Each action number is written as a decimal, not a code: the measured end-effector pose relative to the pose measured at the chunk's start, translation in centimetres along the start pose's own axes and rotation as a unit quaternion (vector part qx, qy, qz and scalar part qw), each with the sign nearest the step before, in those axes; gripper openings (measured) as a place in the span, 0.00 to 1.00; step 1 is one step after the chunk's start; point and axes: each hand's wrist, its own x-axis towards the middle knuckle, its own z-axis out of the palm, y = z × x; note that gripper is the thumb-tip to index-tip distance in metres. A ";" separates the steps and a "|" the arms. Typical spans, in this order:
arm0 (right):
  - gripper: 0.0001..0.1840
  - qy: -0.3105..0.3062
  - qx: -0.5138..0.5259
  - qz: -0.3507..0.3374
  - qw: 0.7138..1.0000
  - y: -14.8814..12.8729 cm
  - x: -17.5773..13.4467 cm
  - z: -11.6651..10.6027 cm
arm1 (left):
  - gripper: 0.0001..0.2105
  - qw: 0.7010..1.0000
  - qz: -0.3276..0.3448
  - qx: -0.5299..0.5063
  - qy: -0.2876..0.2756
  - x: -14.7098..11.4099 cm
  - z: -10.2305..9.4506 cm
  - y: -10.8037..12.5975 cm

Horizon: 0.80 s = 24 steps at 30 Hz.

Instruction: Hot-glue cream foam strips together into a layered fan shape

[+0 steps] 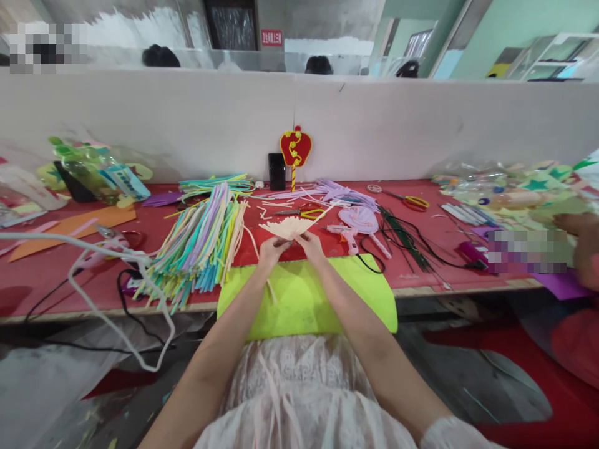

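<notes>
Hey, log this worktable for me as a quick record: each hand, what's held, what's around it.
Left hand: at the narrow end of the held piece
Right hand: at the same end, beside the left
Held piece: cream, fan-shaped, spread away from the person
Below the forearms: lime-green mat
Left: multicoloured bundle of pipe cleaners
Right: pink glue gun
Beyond: yellow-handled scissors
Back: red ornament with yellow flowers, beside black phone

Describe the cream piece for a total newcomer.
At the red table, find the yellow-green mat along its near edge. Just beyond it, the left hand and right hand hold the cream piece. Unlike the multicoloured bundle leftward, it's one colour and fan-shaped.
</notes>
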 end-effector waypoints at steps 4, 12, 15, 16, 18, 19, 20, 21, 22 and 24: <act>0.23 -0.004 -0.010 0.001 1.000 0.2 0.1 0.0 | 0.17 1.000 -0.001 -0.026 0.015 0.1 -0.1 0.3; 0.25 -0.016 -0.022 0.002 1.000 -0.5 -0.1 0.2 | 0.17 0.994 0.003 -0.075 0.075 -0.2 -0.3 1.0; 0.24 -0.012 -0.020 -0.003 1.000 -0.6 0.0 0.2 | 0.17 0.992 0.007 -0.087 0.097 -0.3 -0.3 1.3; 0.24 -0.009 -0.021 -0.004 1.000 -0.6 0.0 0.1 | 0.17 0.991 0.007 -0.089 0.101 -0.3 -0.3 1.3; 0.23 -0.004 -0.023 -0.005 1.000 -0.4 0.0 0.1 | 0.16 0.990 0.005 -0.093 0.105 -0.3 -0.2 1.5; 0.22 -0.001 -0.023 -0.006 1.000 -0.4 0.0 0.0 | 0.16 0.990 0.003 -0.095 0.105 -0.3 -0.2 1.5; 0.22 0.002 -0.022 -0.006 1.000 -0.3 0.0 0.0 | 0.17 0.990 0.002 -0.097 0.105 -0.3 -0.1 1.6; 0.22 0.005 -0.019 -0.005 1.000 -0.2 0.0 0.0 | 0.17 0.989 0.001 -0.099 0.105 -0.3 -0.1 1.6; 0.23 0.007 -0.016 -0.003 1.000 -0.1 0.0 -0.1 | 0.17 0.989 0.000 -0.102 0.106 -0.3 -0.1 1.6; 0.23 0.009 -0.008 0.003 1.000 0.0 0.0 -0.1 | 0.17 0.988 0.001 -0.106 0.111 -0.2 -0.2 1.7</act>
